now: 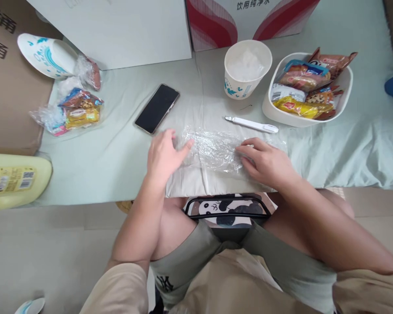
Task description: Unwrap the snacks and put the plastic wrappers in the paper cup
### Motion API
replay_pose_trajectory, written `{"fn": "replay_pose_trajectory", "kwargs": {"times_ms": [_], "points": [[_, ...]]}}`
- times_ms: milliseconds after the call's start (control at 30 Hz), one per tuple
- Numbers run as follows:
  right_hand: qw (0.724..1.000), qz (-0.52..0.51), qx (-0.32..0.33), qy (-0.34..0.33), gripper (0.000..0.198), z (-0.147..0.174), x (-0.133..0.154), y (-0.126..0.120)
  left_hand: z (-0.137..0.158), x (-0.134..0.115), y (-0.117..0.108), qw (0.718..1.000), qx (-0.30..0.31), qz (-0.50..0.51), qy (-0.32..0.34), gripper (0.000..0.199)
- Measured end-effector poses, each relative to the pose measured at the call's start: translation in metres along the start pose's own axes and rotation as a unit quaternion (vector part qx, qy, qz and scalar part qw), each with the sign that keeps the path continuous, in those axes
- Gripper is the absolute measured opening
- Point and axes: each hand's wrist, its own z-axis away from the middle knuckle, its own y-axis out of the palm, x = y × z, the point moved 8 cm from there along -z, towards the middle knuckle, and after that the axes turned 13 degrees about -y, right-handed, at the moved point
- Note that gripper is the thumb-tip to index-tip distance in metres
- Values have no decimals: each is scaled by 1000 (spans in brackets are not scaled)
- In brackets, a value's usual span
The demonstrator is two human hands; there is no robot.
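A crumpled clear plastic bag (212,150) lies flat near the front edge of the cloth-covered table. At its left end is my left hand (165,155), thumb and fingers apart, with the thumb over the plastic's edge. My right hand (265,162) rests on the bag's right part, its fingers slightly spread and none closed round it. Just behind the right hand lies a white utility knife (251,124). A dark-screened phone (157,108) is on the table beyond my left hand.
Behind the knife stands a paper cup (239,87) with clear plastic inside, beside a white bin (298,118) of wrapped snacks. At left are bagged snacks (81,111), a tipped paper cup (49,54) and a yellow jug (36,174). Boxes (134,35) line the back.
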Motion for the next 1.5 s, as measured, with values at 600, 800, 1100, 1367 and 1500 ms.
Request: {"fn": "replay_pose_trajectory", "kwargs": {"times_ms": [600, 800, 1100, 1367, 1500], "points": [[983, -179, -27, 20, 48, 6, 4, -18, -3, -14, 36, 910, 314, 268, -39, 41], [980, -196, -48, -2, 76, -15, -8, -3, 12, -39, 43, 870, 406, 279, -6, 44], [861, -507, 25, 36, 19, -33, 12, 24, 0, -36, 42, 868, 363, 337, -14, 64], [815, -541, -155, 135, 15, -34, -15, 18, 16, -46, 79, 779, 476, 396, -98, 66], [825, -522, -171, 134, 24, -34, -19, 19, 25, -54, 80, 807, 457, 367, -68, 45]]}}
